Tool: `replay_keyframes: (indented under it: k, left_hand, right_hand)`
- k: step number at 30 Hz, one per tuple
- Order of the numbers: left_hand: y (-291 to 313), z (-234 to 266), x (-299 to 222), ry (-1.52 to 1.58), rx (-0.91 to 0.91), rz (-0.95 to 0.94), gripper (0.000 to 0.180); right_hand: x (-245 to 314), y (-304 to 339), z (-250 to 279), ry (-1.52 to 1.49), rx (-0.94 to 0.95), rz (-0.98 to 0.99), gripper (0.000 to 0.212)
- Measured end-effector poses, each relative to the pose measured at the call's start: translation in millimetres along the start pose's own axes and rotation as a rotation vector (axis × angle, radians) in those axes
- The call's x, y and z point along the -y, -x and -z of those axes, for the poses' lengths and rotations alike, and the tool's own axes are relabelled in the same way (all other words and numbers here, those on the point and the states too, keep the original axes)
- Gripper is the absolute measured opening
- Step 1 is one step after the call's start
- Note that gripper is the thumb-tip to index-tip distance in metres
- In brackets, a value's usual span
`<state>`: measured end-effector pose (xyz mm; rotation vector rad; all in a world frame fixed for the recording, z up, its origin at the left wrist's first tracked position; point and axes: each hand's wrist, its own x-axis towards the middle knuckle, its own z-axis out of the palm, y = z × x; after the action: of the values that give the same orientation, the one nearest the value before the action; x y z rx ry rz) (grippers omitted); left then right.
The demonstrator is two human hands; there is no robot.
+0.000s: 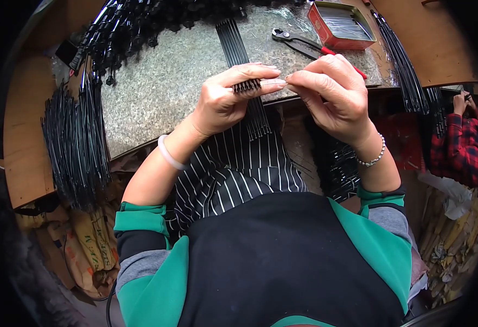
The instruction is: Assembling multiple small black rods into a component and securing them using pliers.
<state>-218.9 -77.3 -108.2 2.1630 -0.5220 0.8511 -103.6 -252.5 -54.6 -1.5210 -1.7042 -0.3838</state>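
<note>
My left hand [230,95] is closed round a flat row of thin black metal ribs [258,120], like umbrella ribs. Their dark joints [247,86] stick up between my index and middle fingers, and the row slants from the table down over its front edge. Close to my left fingertips, my right hand [334,90] pinches thumb against index finger on what looks like a fine wire [285,81]; it is barely visible. A stone-patterned worktop [157,82] lies beyond both hands.
Pliers with red handles [299,42] and a red tin [339,27] of thin wires lie at the back right. Black rib bundles [78,141] hang at left, others [399,62] at right. Dark frame parts [135,27] pile up behind. A co-worker's checked sleeve [459,141] shows far right.
</note>
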Motion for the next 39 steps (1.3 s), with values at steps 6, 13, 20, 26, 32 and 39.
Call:
replay_keyframes:
  k: [6, 13, 20, 26, 32, 39]
  left_hand:
    - [2.0, -0.1, 2.4, 0.028, -0.006, -0.007, 0.049]
    - [2.4, 1.1, 0.2, 0.025, -0.007, 0.010, 0.049]
    - [2.9, -2.3, 1.3, 0.023, -0.059, 0.015, 0.051]
    - [4.0, -2.2, 1.4, 0.001, -0.062, 0.015, 0.051]
    - [2.6, -2.4, -0.1, 0.012, -0.071, 0.025, 0.051]
    - [2.4, -2.3, 1.7, -0.013, -0.061, 0.004, 0.052]
  right_hand:
    - [1.4, 1.0, -2.8, -0.011, -0.017, -0.012, 0.020]
    - [3.0, -1.0, -4.1, -0.014, -0.015, -0.028, 0.019]
    - [2.7, -0.7, -5.7, -0.025, -0.023, -0.024, 0.019]
    - [4.7, -1.7, -4.8, 0.049, -0.016, 0.038, 0.022]
    - [3.1, -1.5, -4.2, 0.074, -0.034, 0.063, 0.024]
    - [-0.1, 0.5, -6.3, 0.111, -0.055, 0.069, 0.023]
